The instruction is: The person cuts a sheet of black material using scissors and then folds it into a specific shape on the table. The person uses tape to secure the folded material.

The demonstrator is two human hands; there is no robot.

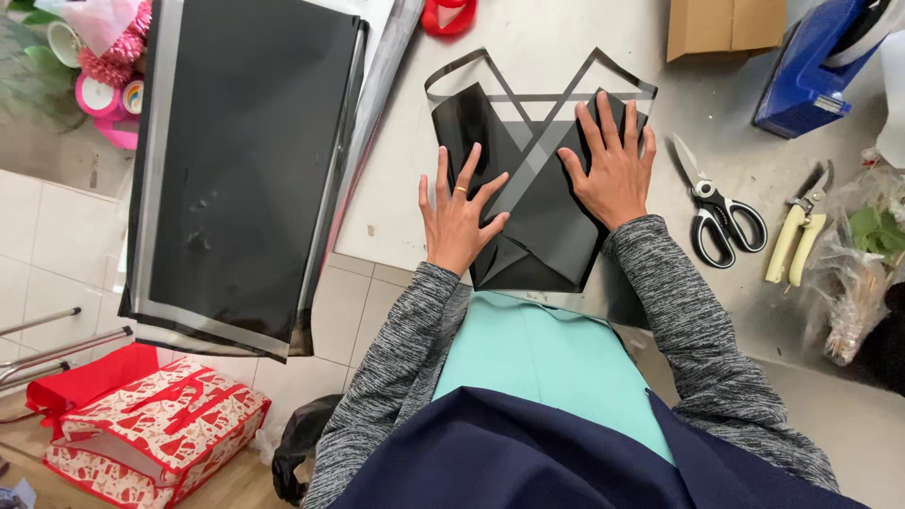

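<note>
In the upper middle of the frame, on a grey worktable [566,57], lies a folded black wrapping sheet [542,217] with clear, grey-tinted borders. Its flaps cross over one another, so the pale bands form an X near the top and the lower end narrows to a blunt point at the table's near edge. The film looks thin, smooth and slightly glossy, with crisp creases.

Both hands lie flat on it, palms down and fingers spread, gripping nothing. The left hand [460,215], a ring on one finger, presses the left flap; the right hand [613,165] presses the right flap a little higher up. The sleeves are a mottled grey knit.

At the left of the frame, a stack of flat black sheets [245,160] with the same pale borders hangs over the table's edge. To the right of the folded sheet, black-handled scissors [716,212] lie closed on the table, and further right sit cream-handled pruning shears [797,231] beside crinkled clear plastic holding greenery [863,264]. A blue tape dispenser [811,71] stands in the upper right corner, a cardboard box [721,26] beside it. A red patterned bag [156,429] lies on the floor at lower left.
</note>
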